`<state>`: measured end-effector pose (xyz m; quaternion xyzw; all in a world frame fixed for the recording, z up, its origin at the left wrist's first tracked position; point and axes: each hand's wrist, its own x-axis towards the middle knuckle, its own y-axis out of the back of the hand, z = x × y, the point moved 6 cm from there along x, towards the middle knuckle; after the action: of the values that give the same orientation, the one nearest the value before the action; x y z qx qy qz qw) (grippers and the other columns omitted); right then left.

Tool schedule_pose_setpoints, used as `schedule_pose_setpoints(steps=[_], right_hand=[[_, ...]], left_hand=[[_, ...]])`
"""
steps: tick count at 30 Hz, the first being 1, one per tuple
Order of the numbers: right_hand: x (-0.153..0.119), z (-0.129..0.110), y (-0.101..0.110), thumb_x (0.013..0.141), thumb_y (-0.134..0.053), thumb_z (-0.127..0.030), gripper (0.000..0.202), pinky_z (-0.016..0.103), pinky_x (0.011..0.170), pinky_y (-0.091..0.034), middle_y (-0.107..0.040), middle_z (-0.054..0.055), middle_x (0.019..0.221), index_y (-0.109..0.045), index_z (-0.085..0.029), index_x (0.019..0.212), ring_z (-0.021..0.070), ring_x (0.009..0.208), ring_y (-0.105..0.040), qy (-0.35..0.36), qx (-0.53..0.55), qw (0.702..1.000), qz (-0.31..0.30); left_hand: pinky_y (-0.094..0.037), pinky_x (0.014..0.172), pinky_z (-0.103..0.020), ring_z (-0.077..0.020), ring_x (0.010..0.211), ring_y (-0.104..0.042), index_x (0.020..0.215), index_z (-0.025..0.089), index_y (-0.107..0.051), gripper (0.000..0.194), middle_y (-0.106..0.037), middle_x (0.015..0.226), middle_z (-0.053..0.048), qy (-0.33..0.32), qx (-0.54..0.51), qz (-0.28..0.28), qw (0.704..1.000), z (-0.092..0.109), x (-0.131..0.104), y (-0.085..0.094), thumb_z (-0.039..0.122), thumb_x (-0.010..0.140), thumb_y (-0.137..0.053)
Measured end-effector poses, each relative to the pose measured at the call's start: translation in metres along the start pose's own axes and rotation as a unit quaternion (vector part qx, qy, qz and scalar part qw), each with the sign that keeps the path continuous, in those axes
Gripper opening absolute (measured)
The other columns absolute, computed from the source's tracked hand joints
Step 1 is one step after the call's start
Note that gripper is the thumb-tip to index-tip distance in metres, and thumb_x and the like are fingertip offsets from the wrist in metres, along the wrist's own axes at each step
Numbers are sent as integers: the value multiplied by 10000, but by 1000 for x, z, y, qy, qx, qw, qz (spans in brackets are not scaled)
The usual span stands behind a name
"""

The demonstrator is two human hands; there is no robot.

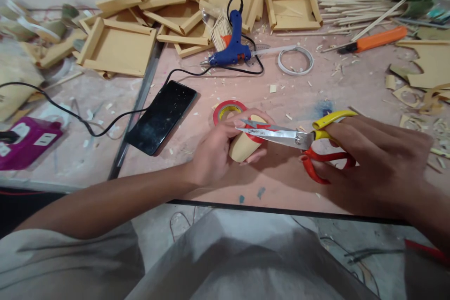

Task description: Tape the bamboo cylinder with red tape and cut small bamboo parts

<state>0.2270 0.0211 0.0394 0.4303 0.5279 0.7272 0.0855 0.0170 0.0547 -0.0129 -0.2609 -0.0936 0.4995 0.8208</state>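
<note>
My left hand [216,150] is closed around a pale, smooth rounded piece [245,147], perhaps bamboo or wood, with red tape wrapped on it. My right hand [372,164] has its fingers through the yellow and red handles of a pair of scissors [288,138]. The scissor blades point left and lie across the red tape on the piece, their tips by my left thumb. Just behind my left hand lies a roll of red tape [217,113] on the table, partly hidden by the fingers.
A phone [163,117] lies left of my hands. Behind are a blue glue gun [230,47] with a black cord, a white tape roll [295,61], an orange cutter [381,40], thin sticks [355,11] and stacked cardboard trays [119,47]. A purple power socket [31,143] is far left.
</note>
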Motion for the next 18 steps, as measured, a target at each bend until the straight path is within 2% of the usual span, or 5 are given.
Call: schedule_pose_setpoints(steps=[2, 6, 12, 18], right_hand=[[-1, 0, 0, 807, -820, -369, 351, 365, 574, -405, -778, -9, 890, -635, -243, 1078, 218, 766, -735, -10, -4, 1000, 0], [1, 3, 3, 838, -794, -341, 325, 367, 581, -415, -792, 25, 938, -643, -224, 1101, 226, 805, -748, -21, 5, 1000, 16], [12, 7, 3, 870, -767, -562, 410, 427, 630, -480, -773, 91, 976, -618, -221, 1040, 305, 837, -712, -7, 7, 1000, -12], [12, 3, 3, 850, -804, -573, 450, 430, 594, -466, -738, 84, 906, -606, -225, 1056, 312, 799, -679, 10, 5, 1000, -3]], left_hand=[[-243, 432, -234, -106, 453, -453, 943, 129, -695, 272, -543, 627, 11, 3, 6, -2, 1000, 1, 0, -2, 351, 822, -594], [-308, 444, -246, -110, 471, -474, 956, 134, -685, 282, -564, 684, 5, -21, -10, 6, 1000, 4, 0, -2, 386, 842, -631], [-343, 470, -236, -123, 541, -522, 1023, 146, -697, 368, -625, 708, -19, -44, 5, -29, 999, 7, -3, -2, 505, 954, -661], [-378, 543, -245, -126, 581, -532, 1038, 151, -708, 372, -630, 712, -21, -59, 27, -29, 998, 9, -6, -5, 516, 977, -666]])
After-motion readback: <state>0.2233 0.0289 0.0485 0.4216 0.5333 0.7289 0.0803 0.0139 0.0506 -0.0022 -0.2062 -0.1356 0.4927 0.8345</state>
